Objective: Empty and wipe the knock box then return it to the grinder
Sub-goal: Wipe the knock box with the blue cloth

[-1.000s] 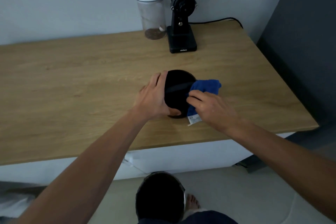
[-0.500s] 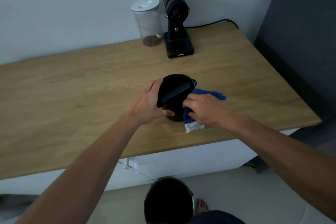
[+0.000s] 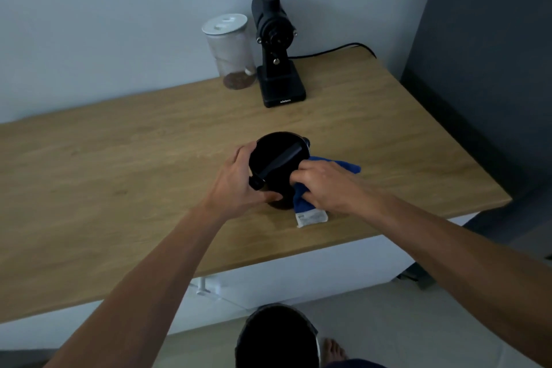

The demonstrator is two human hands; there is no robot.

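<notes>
Near the front right part of the wooden bench, the black knock box stands upright, its knock bar running diagonally across the open mouth. The left hand is wrapped around its near-left wall, thumb under the front. The right hand is bunched on a blue cloth pressed against the box's right side, fingertips at the rim; the cloth's white label trails onto the bench.

The risk I see is a hard wipe from the right tipping or sliding the box against a one-sided hold. The label end could also snag under the base, and the front edge of the bench is not far behind it. On the floor below that edge stands a dark round bin, with a bare foot beside it.

Room is generous: open wood stretches left and back. The grinder, with a lidded jar just to its left, stands well apart against the wall, its cable trailing right; the path back looks unobstructed.
</notes>
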